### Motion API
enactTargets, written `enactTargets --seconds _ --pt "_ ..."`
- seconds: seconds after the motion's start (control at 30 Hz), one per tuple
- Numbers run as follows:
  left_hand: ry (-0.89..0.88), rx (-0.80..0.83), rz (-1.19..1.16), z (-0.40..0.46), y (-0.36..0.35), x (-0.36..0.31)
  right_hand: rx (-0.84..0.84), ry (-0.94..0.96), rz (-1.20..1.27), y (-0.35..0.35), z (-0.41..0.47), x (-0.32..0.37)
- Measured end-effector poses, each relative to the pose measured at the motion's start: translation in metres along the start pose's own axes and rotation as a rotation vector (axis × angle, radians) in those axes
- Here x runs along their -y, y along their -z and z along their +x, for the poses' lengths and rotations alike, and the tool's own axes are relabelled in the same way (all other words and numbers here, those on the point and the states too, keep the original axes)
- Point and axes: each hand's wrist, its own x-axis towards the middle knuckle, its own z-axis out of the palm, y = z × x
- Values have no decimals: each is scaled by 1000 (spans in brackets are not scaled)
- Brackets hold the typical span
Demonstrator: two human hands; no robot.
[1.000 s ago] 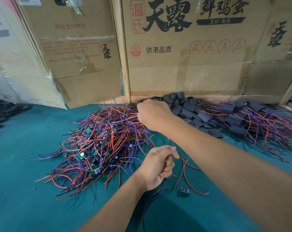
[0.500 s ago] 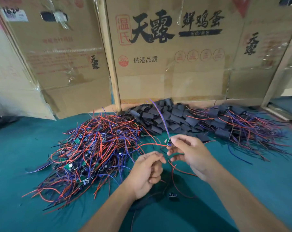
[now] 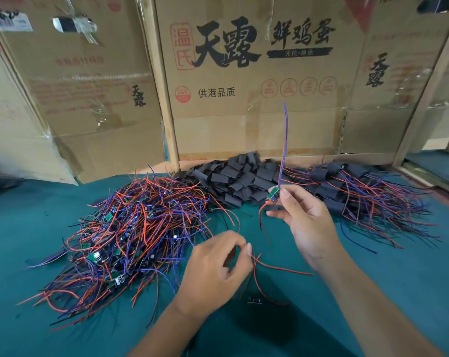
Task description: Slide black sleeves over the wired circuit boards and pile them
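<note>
The right hand (image 3: 309,228) pinched a circuit board (image 3: 273,194); the left hand (image 3: 215,269) gripped a black sleeve (image 3: 244,276). Loose wires near the sleeve might snag.

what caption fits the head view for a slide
Right hand pinches a bare wired circuit board above the green table; left hand grips red wires.

Right hand (image 3: 308,222) raised above teal cloth tabletop (image 3: 398,279), thumb and forefinger in pinch grip on small green circuit board (image 3: 273,194); blue wire (image 3: 284,140) upright above grip, red wire (image 3: 263,217) hanging below. Left hand (image 3: 213,269) below-left of grip, fingers curled round red wire end (image 3: 282,268). Heap of flat black sleeves (image 3: 239,179) just behind grip; tangled pile of bare wired boards (image 3: 130,233) left; sleeved pile (image 3: 360,197) right.
</note>
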Motion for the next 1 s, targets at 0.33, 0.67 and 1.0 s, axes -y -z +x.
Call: enactTargets --seconds 0.33,0.67,1.0 --pt "391 12 -519 9 -4 9 162 403 -784 -34 -29 -4" --pt "542 60 -877 6 -8 16 187 308 -670 -34 -29 6" --pt "686 -20 -892 10 -2 23 240 314 -884 -25 -26 4"
